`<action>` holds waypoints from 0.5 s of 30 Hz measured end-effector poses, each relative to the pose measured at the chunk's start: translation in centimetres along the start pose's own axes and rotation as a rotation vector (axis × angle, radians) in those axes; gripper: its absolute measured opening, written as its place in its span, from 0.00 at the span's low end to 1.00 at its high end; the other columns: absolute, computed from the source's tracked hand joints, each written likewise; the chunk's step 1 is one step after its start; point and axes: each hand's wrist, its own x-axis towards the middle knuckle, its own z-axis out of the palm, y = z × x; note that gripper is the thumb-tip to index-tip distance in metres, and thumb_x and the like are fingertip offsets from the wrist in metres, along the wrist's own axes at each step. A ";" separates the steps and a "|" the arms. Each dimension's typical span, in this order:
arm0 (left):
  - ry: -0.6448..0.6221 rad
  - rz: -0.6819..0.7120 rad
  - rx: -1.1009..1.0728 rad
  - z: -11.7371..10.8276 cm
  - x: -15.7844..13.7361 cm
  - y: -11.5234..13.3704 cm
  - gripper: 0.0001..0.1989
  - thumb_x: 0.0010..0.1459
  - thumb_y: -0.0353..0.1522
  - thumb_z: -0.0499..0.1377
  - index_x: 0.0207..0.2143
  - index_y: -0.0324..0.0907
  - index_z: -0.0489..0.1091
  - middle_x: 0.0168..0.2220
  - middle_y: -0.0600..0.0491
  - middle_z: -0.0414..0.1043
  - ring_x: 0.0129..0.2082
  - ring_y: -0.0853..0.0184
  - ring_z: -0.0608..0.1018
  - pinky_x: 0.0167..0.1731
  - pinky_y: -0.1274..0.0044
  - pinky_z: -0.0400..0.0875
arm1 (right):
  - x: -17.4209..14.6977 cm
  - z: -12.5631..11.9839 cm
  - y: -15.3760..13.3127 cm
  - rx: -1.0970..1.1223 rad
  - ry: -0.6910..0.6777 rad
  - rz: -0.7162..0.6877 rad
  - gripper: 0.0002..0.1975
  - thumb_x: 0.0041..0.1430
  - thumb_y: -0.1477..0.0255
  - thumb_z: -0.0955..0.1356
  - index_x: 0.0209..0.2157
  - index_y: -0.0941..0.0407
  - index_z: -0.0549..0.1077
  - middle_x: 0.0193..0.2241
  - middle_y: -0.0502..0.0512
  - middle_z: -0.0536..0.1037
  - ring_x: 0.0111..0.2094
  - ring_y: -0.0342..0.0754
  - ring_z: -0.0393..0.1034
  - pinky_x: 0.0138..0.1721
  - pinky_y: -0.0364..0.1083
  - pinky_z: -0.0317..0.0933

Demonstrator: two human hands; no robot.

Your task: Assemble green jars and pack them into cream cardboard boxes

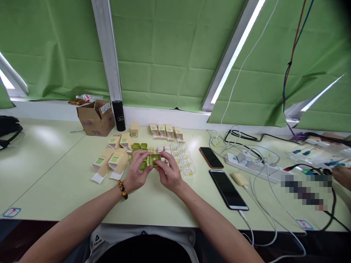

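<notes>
Above the table, my left hand [138, 172] grips a small green square container [155, 158] by its left side. My right hand [170, 175] is closed on the container's right side, with a finger reaching into its hollow. More green containers [136, 146] stand just behind and beside my left hand, partly hidden by it. Small yellow pieces [151, 149] and pale pink-white cylinders [163, 148] lie behind the held container. Several clear plastic shells [188, 170] with yellowish spots sit in rows right of my right hand.
Opened beige boxes [118, 160] lie to the left; more boxes [169, 132] stand behind. A cardboard carton [95, 122] and black tumbler [119, 116] are at the back left. Two phones [229, 190], a power strip [255, 168] and cables are right; another person's hand [342, 176] is far right.
</notes>
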 end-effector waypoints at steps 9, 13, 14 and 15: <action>0.007 -0.012 0.017 0.0 -0.1 -0.2 0.19 0.69 0.39 0.59 0.60 0.46 0.69 0.53 0.42 0.71 0.56 0.53 0.72 0.57 0.58 0.70 | 0.2 -0.1 0.0 0.008 0.012 -0.002 0.21 0.67 0.77 0.68 0.60 0.50 0.72 0.56 0.66 0.74 0.56 0.59 0.75 0.52 0.61 0.78; 0.019 -0.070 -0.037 0.1 0.0 -0.5 0.19 0.70 0.44 0.58 0.57 0.45 0.71 0.51 0.42 0.73 0.55 0.54 0.72 0.57 0.59 0.70 | 0.1 0.0 -0.2 0.027 0.014 0.039 0.29 0.66 0.75 0.70 0.67 0.51 0.64 0.56 0.67 0.76 0.59 0.62 0.73 0.56 0.64 0.76; 0.021 -0.101 -0.060 0.2 0.0 -0.6 0.19 0.70 0.45 0.56 0.56 0.45 0.71 0.50 0.42 0.73 0.55 0.54 0.72 0.57 0.59 0.70 | 0.1 0.0 -0.3 0.040 0.010 0.041 0.31 0.65 0.75 0.70 0.67 0.52 0.63 0.57 0.67 0.76 0.60 0.62 0.73 0.56 0.65 0.75; 0.019 -0.141 -0.088 0.2 0.1 -0.6 0.19 0.71 0.46 0.55 0.55 0.45 0.72 0.50 0.42 0.73 0.55 0.54 0.72 0.57 0.59 0.70 | 0.1 0.0 -0.3 0.052 0.005 0.040 0.32 0.65 0.75 0.70 0.68 0.52 0.62 0.57 0.67 0.76 0.61 0.62 0.72 0.57 0.65 0.75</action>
